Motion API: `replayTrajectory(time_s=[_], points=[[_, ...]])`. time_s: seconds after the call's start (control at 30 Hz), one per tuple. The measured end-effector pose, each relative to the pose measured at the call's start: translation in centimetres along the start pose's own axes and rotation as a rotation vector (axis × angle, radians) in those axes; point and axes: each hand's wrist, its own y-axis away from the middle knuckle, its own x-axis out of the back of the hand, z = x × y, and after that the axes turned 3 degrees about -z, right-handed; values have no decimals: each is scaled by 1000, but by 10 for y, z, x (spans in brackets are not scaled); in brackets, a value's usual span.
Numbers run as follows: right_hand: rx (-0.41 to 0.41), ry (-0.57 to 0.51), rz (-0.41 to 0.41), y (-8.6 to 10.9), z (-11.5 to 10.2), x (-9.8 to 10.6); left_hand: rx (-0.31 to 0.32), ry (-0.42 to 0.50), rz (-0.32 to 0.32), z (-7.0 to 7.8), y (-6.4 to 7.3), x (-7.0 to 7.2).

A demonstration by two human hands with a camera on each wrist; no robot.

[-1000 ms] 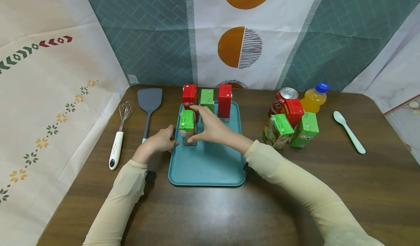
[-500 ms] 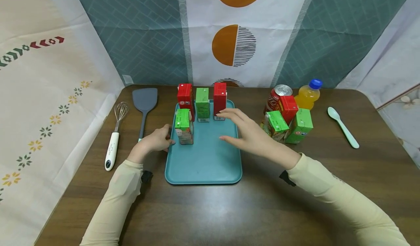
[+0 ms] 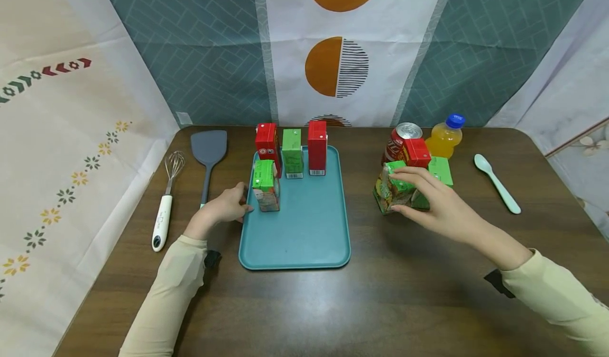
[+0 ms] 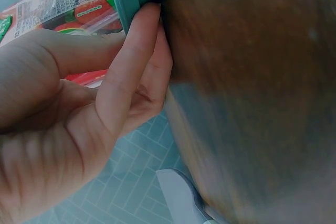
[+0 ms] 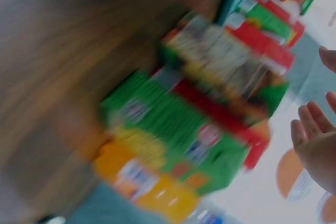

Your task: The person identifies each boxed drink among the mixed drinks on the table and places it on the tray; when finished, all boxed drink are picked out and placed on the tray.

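At the left rim of the teal tray (image 3: 304, 235), my left hand (image 3: 224, 204) pinches the edge, thumb inside and fingers outside in the left wrist view. On the tray stand a green-topped juice carton (image 3: 266, 188) near that hand, with a red carton (image 3: 267, 141), a green carton (image 3: 292, 155) and another red carton (image 3: 317, 149) at the back. My right hand (image 3: 442, 204) hovers, thumb and fingers spread, over a second green-topped carton (image 3: 386, 186) on the table. In the blurred right wrist view, the hand (image 5: 320, 140) appears apart from this carton (image 5: 220, 61).
Close by the right hand stand a red carton (image 3: 416, 152), a green carton (image 3: 440, 170), a cola can (image 3: 394, 146) and an orange juice bottle (image 3: 442, 142). A pale spoon (image 3: 498, 183) lies farther right. Left of the tray lie a grey spatula (image 3: 209, 148) and a whisk (image 3: 163, 217).
My right hand has left the front carton on the tray and moved right to the cartons on the table. The left hand has stayed at the tray's rim.
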Motion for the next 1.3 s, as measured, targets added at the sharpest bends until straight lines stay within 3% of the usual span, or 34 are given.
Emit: replayTrajectory(time_s=[0.2,0.37,0.57,0.8,1.03,1.3], points=[[15,25,129,30,25,4,-1,-21,6,-3,0,-3],[-32,87,196,49,44,8,-13,-23,24,-4,-2,-3],[-210,42,142,60,63,14,-23,-15,23,-6,-7,-4],[-394,-124,92,49,87,14,-11,-13,30,-4,-4,-3],[-580,-359,-81,42,92,12,-35,-10,19,-3,-5,1],[-483,-456,-6,37,98,3,-19,5,16,-5,-4,0]])
